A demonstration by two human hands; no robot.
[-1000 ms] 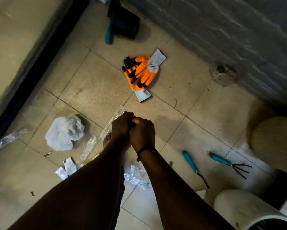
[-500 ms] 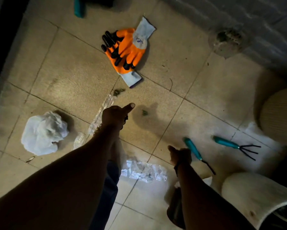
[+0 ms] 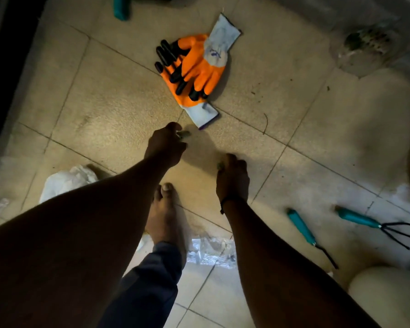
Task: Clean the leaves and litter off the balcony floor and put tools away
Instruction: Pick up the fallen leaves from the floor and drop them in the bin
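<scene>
Small leaf scrap [image 3: 184, 134] was pinched by left hand [image 3: 165, 146], another scrap [image 3: 220, 165] by right hand [image 3: 232, 178], both just below orange gloves [image 3: 194, 65].

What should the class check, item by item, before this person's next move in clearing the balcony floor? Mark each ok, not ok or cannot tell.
1. Left hand pinches a small leaf scrap: ok.
2. Right hand has a leaf bit at its fingertips: ok.
3. Litter gone from floor: not ok; white crumpled bag and clear plastic wrap remain.
4. Tools put away: not ok; hand rake and teal-handled tool lie on tiles.
5. Orange gloves stored: not ok.
6. Bin within reach: cannot tell.
</scene>
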